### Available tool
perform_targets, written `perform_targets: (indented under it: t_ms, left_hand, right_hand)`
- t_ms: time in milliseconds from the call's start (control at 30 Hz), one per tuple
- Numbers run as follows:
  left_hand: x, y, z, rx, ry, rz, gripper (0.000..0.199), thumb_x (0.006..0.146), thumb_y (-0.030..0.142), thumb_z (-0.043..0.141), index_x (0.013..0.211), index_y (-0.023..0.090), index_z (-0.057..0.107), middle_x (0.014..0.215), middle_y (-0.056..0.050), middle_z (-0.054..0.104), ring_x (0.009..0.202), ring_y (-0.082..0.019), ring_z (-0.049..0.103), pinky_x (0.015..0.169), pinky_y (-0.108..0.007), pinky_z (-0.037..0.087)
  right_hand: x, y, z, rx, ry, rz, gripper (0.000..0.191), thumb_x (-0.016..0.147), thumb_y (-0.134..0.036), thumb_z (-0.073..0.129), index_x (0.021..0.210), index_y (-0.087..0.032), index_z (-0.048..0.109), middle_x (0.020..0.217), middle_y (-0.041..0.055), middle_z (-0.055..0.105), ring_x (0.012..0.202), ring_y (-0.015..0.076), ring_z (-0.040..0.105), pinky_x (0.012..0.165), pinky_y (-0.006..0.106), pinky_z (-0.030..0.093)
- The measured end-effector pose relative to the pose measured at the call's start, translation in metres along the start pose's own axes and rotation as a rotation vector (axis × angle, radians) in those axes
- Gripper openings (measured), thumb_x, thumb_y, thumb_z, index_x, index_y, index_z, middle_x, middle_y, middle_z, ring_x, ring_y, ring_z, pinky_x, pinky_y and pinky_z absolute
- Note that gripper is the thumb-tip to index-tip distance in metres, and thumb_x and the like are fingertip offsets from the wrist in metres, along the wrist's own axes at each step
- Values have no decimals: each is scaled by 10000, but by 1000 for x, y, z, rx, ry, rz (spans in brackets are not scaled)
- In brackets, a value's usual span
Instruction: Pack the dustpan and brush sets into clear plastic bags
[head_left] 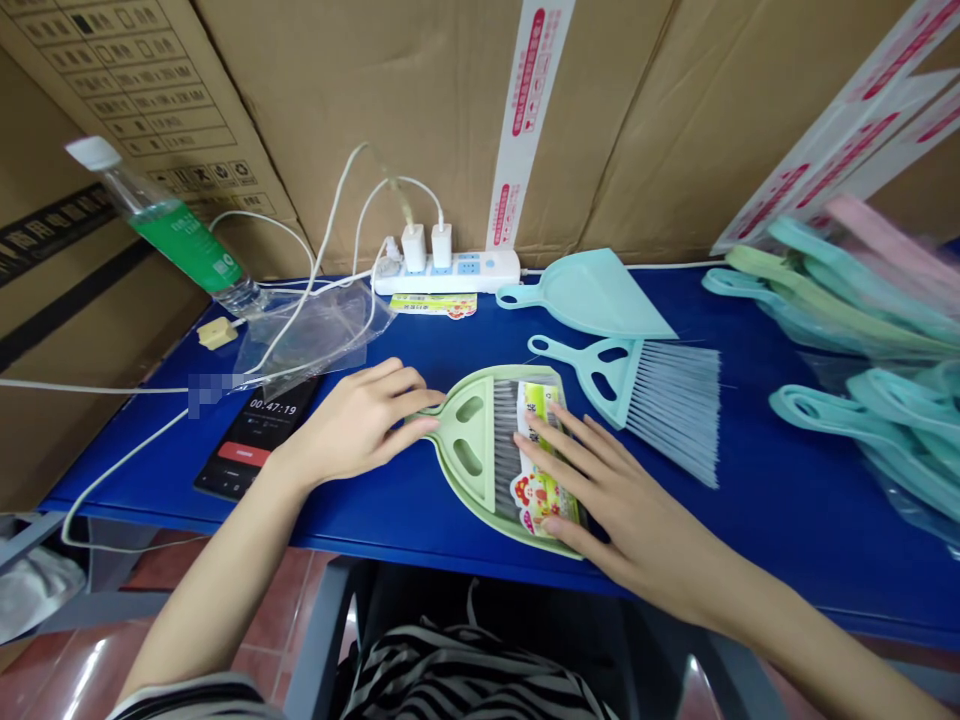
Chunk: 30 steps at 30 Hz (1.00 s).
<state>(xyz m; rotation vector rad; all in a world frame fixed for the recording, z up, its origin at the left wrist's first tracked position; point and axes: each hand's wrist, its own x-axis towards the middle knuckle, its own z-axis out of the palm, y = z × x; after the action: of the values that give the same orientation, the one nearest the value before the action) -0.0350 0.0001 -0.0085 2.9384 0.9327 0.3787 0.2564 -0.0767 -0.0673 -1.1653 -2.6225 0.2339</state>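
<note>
In front of me on the blue table lies a light green dustpan (459, 492) with a matching green hand brush (484, 440) nested inside it. A printed label card (534, 492) lies across the brush's grey bristles. My left hand (364, 420) pinches the handle end of the green set between thumb and fingers. Fingers spread, my right hand (611, 490) rests flat on the card and bristles near the pan's wide edge. Just beyond are a light blue dustpan (592, 292) and, apart from it, a light blue hand brush (675, 400).
Several bagged dustpan sets (885, 420) are piled at the right. A white power strip (480, 272) with chargers stands at the back, near cardboard boxes (420, 110). A leaning bottle (187, 240), cables, clear plastic (315, 330) and a phone (244, 450) occupy the left.
</note>
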Motion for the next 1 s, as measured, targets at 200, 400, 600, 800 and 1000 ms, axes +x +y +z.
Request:
perform_targets:
  t_ms: [200,400,600,800,1000]
  left_hand:
    - [2,1,6,-162,-67,33,702,903,684,443,1288,123,613,1015,-109,690,929,-238,589,877,-386,506]
    - [-1,-3,19,-209,-125,3,767,898,646,465,1504,185,372,1019,-85,626,963,-245,621,828,-377,541]
    - [-2,-3,17,-232,-45,25,669,973,520,415,1557,268,209,1119,-101,640,1003,-240,634,858,-367,545]
    - [0,1,12,-261,43,-8,680,976,496,446,1564,316,154,1253,-105,629,1066,-233,642,910,-358,539]
    - [1,1,14,-217,25,-53,661,976,554,425,1543,256,260,1201,-108,658,1038,-235,647,891,-378,543]
  right_hand:
    - [0,0,2,-1,6,-4,639,1038,-417,406,1610,-233,188,1631,85,258,1501,319,123,1147,590,336]
    - [-9,4,-2,179,117,112,712,1038,-346,410,1614,-361,-8,1681,23,126,1509,297,88,1150,545,354]
    - [-14,10,-17,575,254,384,674,1028,-463,416,1606,-416,73,1683,17,182,1475,291,283,1162,528,319]
    - [8,13,-27,1132,251,532,799,902,-656,546,1586,-420,208,1629,20,347,1462,286,340,1120,482,412]
    - [27,11,-24,1513,50,623,958,811,-535,731,1595,-373,204,1378,63,643,1112,261,688,917,432,588]
